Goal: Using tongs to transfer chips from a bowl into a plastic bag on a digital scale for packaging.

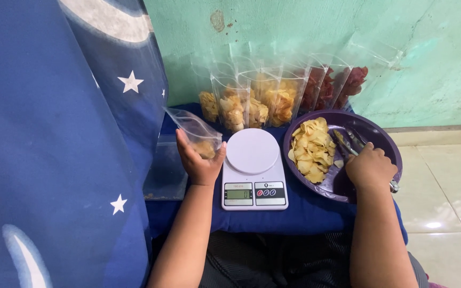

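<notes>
Mint-green plastered wall (433, 58) backs a blue cloth-covered surface (305, 213). On it, a round purple plastic bowl (382, 136) holds yellow chips (311, 149) beside a white digital kitchen scale (253, 169). Right hand (370, 168) grips metal tongs (350, 143) inside the bowl; left hand (199, 160) clasps a clear plastic pouch (196, 130), partly filled.

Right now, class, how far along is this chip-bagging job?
Done: filled pouches stand along the wall. In hand: the left hand holds a barely filled clear pouch; the right hand holds tongs in the purple bowl. Left: the yellow chips; the scale is bare.
</notes>
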